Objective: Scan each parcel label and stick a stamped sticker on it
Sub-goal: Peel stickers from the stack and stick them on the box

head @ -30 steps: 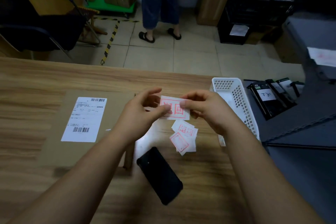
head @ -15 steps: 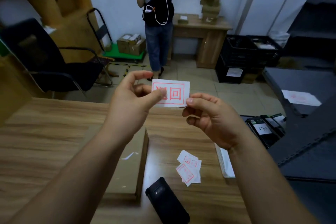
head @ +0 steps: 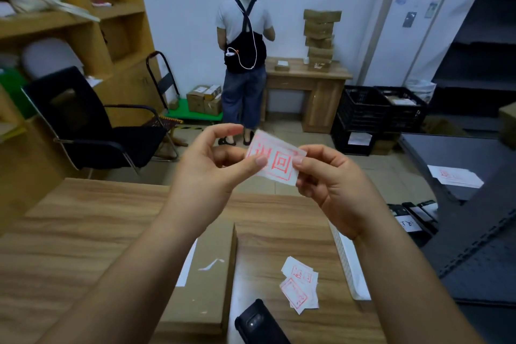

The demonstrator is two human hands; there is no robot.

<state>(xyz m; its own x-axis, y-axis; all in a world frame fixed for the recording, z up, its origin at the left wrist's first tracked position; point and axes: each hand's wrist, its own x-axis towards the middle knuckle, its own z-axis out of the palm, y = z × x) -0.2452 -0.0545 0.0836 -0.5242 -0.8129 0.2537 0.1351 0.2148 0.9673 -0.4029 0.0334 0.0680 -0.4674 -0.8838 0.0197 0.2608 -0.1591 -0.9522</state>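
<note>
Pinching the stamped sticker [head: 275,160] with both hands, left hand [head: 212,165] and right hand [head: 332,181], I judge it light (flimsy). Each grip holds one edge; best there.

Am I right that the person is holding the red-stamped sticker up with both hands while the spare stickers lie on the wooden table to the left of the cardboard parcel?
Not quite: the head view shows the spare stickers lying on the wooden table to the right of the cardboard parcel, not the left. The rest holds: the left hand and right hand both pinch the red-stamped sticker, held up above the table.
</note>
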